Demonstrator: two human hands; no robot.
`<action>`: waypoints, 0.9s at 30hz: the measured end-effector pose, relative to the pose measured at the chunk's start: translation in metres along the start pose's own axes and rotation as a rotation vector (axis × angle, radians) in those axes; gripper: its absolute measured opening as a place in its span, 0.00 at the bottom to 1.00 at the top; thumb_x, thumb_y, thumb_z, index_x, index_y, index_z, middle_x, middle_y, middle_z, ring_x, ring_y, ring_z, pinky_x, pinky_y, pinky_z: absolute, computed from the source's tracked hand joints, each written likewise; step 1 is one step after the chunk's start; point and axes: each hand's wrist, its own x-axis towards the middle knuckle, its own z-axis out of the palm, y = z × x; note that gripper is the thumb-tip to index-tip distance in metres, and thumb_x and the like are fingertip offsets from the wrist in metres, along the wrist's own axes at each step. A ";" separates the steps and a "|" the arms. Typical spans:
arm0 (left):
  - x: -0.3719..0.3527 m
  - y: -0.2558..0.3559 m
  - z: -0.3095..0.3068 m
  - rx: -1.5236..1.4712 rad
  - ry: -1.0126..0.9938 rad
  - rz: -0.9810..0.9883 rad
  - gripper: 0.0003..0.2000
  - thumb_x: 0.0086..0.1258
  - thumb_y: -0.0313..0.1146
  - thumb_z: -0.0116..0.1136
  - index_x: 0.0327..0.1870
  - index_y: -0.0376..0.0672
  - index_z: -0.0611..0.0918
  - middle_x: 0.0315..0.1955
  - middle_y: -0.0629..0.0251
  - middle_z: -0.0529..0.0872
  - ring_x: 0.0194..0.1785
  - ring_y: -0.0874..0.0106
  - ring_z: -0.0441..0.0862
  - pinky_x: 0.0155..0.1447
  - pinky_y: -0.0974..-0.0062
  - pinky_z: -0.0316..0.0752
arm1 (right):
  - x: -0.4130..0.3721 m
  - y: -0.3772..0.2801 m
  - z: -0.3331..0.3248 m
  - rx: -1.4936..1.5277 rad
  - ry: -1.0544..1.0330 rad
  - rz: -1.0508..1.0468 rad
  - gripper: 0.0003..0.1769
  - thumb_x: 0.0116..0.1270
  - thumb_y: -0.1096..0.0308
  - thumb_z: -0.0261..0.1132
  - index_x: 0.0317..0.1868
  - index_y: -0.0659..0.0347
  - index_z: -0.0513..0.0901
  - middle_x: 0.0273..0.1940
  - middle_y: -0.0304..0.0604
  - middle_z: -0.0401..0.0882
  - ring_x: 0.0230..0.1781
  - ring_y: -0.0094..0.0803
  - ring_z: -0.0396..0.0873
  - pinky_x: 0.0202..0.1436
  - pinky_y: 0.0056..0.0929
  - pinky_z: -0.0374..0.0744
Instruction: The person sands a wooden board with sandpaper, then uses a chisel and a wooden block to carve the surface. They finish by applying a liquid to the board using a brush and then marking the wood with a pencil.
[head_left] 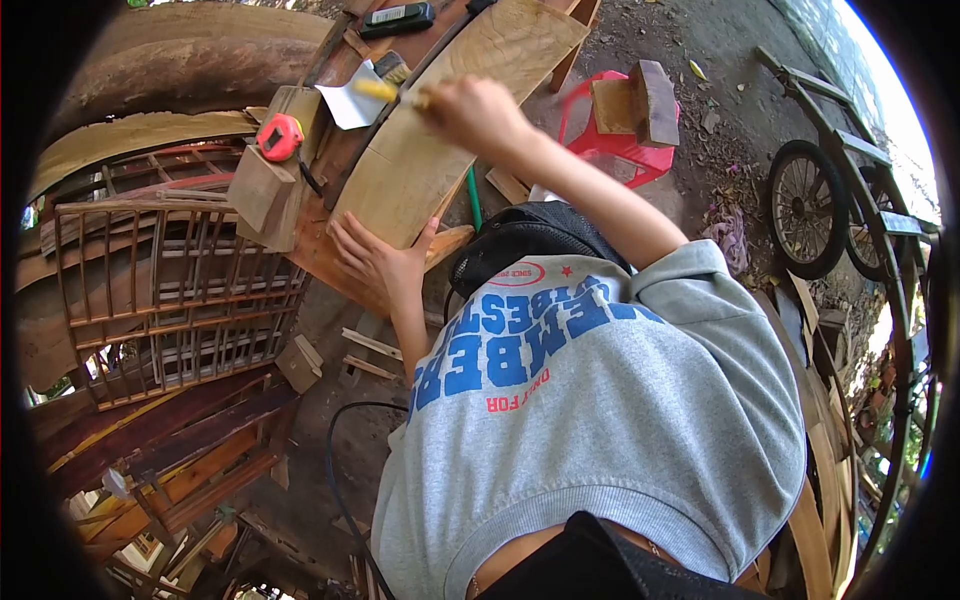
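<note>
A wide, pale, slightly curved wooden board (410, 165) lies on the reddish workbench (322, 262). My left hand (378, 262) rests at the board's near end, its fingers spread over the left side and its thumb apart on the right. Above the middle of the board, my right hand (478, 118) is closed on a thin yellow tool (378, 90), blurred by motion. Its tip points left, over a white sheet (352, 100). Beside the sheet are a brush (391, 68) and a dark strip or cable along the board's left side.
A red tape measure (280, 137) sits on wooden blocks (268, 190) at left. A black tool (397, 20) lies at the bench's far end. A red stool (622, 150) holds wood blocks. Slatted wooden frames stand left; a wheeled cart (808, 208) stands right. A black cable (332, 455) crosses the ground.
</note>
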 end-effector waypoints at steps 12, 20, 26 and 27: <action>0.004 0.006 0.000 -0.001 0.005 0.007 0.62 0.40 0.78 0.56 0.68 0.33 0.57 0.65 0.40 0.59 0.69 0.48 0.56 0.66 0.45 0.55 | 0.028 0.107 -0.070 -0.151 0.254 0.344 0.18 0.65 0.55 0.58 0.30 0.64 0.82 0.20 0.54 0.78 0.22 0.50 0.80 0.27 0.43 0.78; 0.003 0.005 0.002 0.001 0.003 0.033 0.61 0.41 0.77 0.57 0.68 0.33 0.57 0.65 0.39 0.58 0.69 0.47 0.56 0.66 0.47 0.56 | -0.026 -0.012 -0.022 0.233 -0.181 0.018 0.20 0.63 0.52 0.62 0.26 0.63 0.80 0.20 0.52 0.77 0.20 0.49 0.79 0.28 0.42 0.78; 0.006 0.012 -0.007 -0.033 -0.001 0.022 0.58 0.42 0.73 0.61 0.66 0.31 0.60 0.63 0.37 0.61 0.67 0.45 0.58 0.66 0.50 0.58 | 0.000 0.093 -0.071 0.075 -0.048 0.364 0.25 0.59 0.45 0.62 0.27 0.62 0.85 0.24 0.51 0.81 0.26 0.44 0.83 0.32 0.38 0.81; 0.006 0.012 -0.005 -0.034 -0.006 0.021 0.58 0.42 0.73 0.61 0.66 0.31 0.60 0.63 0.37 0.61 0.67 0.45 0.58 0.66 0.50 0.58 | 0.004 0.116 -0.076 0.095 0.024 0.457 0.24 0.59 0.46 0.62 0.32 0.62 0.85 0.24 0.51 0.82 0.23 0.45 0.82 0.28 0.39 0.80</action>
